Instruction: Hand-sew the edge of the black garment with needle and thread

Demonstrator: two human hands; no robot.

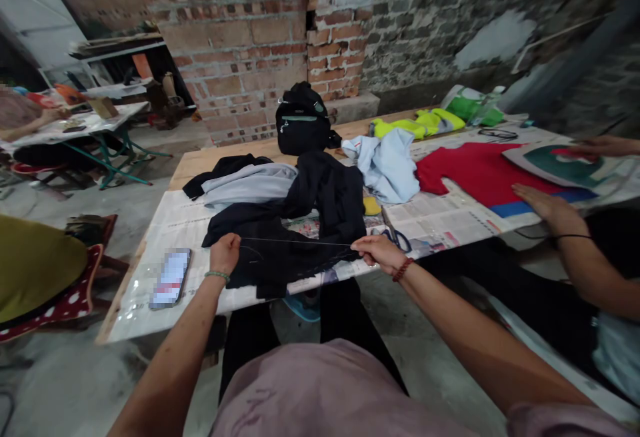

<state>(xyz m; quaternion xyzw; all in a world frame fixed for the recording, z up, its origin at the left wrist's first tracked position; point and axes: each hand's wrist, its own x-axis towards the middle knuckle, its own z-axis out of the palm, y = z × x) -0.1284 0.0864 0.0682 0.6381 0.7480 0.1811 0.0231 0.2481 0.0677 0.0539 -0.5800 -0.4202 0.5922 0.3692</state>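
Brick wall [240, 44] stands behind our work area, and before it runs a counter [200, 160] partly covered with newspaper [440, 220]. We take the black garment [265, 264] as reference: it lies in loose folds at the near edge, directly in front of us.

Hands: above the black garment, our left hand [225, 254] and right hand [379, 252] each pinch a thin thread [297, 242], held nearly straight between them. We cannot tell whether either also holds a needle.

Status: the thread is drawn out. Pale marks [260, 262] on the black garment may be thread or stitching; we cannot confirm which. We judge the work unfinished, since thread is in hand and the cloth lies loose; the amount left cannot be read.

Surroundings: left of the black garment lies a phone [171, 278]; behind it, a backpack [303, 120]; just right of it, scissors [400, 240]. Farther right, a co-worker's hand [543, 204] rests by a red garment [470, 164].
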